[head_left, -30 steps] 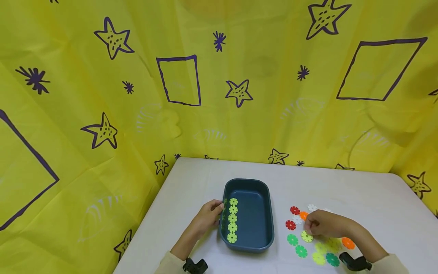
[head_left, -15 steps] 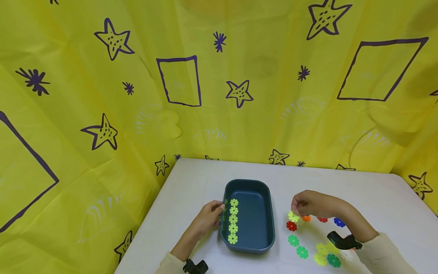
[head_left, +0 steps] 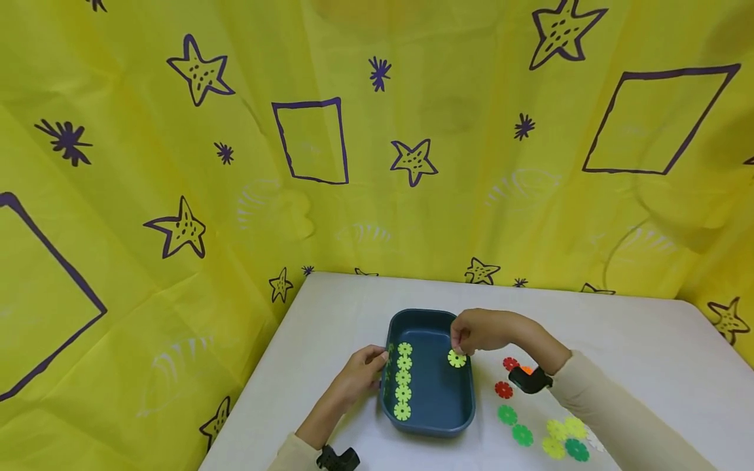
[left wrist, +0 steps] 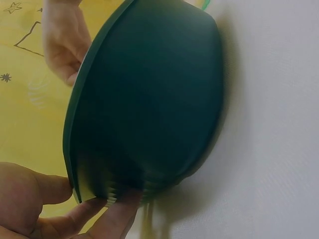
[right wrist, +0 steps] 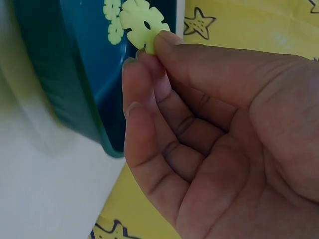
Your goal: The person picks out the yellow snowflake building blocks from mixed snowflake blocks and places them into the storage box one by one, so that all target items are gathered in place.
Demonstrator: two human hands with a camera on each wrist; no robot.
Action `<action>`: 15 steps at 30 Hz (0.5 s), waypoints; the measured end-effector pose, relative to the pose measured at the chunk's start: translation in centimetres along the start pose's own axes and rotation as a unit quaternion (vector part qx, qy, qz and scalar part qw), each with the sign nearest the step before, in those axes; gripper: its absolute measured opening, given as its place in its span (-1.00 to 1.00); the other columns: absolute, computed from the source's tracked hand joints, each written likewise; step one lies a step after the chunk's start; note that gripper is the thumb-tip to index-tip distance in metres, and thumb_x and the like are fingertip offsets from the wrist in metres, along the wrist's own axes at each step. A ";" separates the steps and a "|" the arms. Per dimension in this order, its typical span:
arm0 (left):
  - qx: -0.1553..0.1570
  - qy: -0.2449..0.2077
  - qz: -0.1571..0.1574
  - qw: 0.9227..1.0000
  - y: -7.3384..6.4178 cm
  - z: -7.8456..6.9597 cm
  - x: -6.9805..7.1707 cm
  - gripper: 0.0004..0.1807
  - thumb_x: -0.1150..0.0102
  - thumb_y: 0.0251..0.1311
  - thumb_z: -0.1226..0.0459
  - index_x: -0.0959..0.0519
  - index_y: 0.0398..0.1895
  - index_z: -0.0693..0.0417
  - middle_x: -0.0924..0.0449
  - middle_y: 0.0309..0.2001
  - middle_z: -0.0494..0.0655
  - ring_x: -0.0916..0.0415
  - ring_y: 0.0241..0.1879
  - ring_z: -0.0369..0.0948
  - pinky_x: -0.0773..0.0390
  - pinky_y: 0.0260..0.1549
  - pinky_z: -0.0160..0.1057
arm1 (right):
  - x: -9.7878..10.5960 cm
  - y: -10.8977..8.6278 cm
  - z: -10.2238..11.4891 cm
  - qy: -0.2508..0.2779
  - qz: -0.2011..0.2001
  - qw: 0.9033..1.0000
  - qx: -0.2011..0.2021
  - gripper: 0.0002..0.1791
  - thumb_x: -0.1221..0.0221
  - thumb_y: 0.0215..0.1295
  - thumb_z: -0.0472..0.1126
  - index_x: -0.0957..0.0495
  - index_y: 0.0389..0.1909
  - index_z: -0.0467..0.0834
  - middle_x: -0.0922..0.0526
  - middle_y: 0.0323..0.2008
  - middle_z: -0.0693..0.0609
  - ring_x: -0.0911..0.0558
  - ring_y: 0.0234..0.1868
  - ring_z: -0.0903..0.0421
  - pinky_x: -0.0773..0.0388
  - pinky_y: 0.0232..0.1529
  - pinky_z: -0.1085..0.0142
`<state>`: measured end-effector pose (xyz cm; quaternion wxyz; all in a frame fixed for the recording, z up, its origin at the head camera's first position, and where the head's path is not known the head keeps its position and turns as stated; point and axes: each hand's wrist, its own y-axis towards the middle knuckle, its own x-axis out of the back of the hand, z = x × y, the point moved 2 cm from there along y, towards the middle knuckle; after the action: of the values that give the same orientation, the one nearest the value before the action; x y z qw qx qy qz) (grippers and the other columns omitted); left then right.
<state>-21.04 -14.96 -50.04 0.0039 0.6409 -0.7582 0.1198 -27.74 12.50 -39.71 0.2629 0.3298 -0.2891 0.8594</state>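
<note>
A dark blue plastic tub (head_left: 436, 399) stands on the white table. Along its left side inside runs a column of several yellow-green notched discs (head_left: 403, 377). My left hand (head_left: 357, 374) grips the tub's left rim, thumb at the edge and fingers along the outer wall, as the left wrist view of the tub (left wrist: 149, 89) shows. Over the tub's right side, my right hand (head_left: 484, 329) pinches one more yellow-green notched disc (head_left: 456, 358). In the right wrist view thumb and fingertips hold that disc (right wrist: 142, 25) by its edge.
Right of the tub lie loose discs: red (head_left: 503, 390), green (head_left: 522, 435), yellow (head_left: 554, 447) and others, some hidden beneath the right forearm. A yellow patterned cloth (head_left: 365, 216) hangs behind the table (head_left: 347, 301) and along its left.
My right hand has picked up a yellow-green disc from the loose ones and carried it left, over the tub. The left hand keeps its place on the rim.
</note>
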 end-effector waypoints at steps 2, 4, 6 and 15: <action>0.001 0.001 0.000 1.000 0.0 0.1 -0.1 -0.55 -0.06 0.62 0.16 -0.50 0.31 0.36 -0.57 0.24 0.20 -0.54 0.10 -0.09 -0.74 -0.06 -0.15 | -0.4 0.9 0.3 -0.019 0.007 1.000 -0.004 -0.83 -0.26 0.36 -0.42 -0.63 -0.38 -0.10 -0.61 -0.42 0.08 -0.56 -0.35 0.09 -0.52 -0.30 0.28; -0.001 0.002 0.001 1.000 0.1 0.2 -0.1 -0.55 -0.06 0.62 0.16 -0.50 0.31 0.35 -0.56 0.25 0.21 -0.54 0.11 -0.09 -0.74 -0.06 -0.14 | -0.9 1.7 0.6 -0.032 0.013 0.999 -0.007 -0.82 -0.26 0.35 -0.43 -0.64 -0.39 -0.10 -0.62 -0.43 0.09 -0.56 -0.36 0.10 -0.52 -0.29 0.27; -0.001 0.004 0.002 1.000 0.1 0.2 -0.1 -0.55 -0.05 0.62 0.16 -0.50 0.32 0.35 -0.56 0.26 0.21 -0.53 0.11 -0.09 -0.74 -0.06 -0.14 | -1.5 2.4 1.0 -0.045 0.018 0.999 -0.011 -0.83 -0.28 0.34 -0.41 -0.65 -0.40 -0.10 -0.62 -0.43 0.09 -0.57 -0.37 0.12 -0.53 -0.29 0.26; -0.002 0.006 0.004 1.000 0.1 0.0 0.1 -0.55 -0.04 0.63 0.17 -0.50 0.32 0.36 -0.58 0.23 0.20 -0.56 0.12 -0.07 -0.75 -0.03 -0.12 | -4.0 5.2 2.6 -0.127 0.053 0.990 -0.025 -0.79 -0.36 0.35 -0.34 -0.68 -0.50 -0.06 -0.64 -0.51 0.14 -0.55 -0.45 0.21 -0.53 -0.34 0.32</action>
<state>-21.12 -15.04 -50.05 0.0094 0.6369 -0.7612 0.1217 -27.40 6.08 -42.62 0.1860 0.4133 -0.3584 0.8161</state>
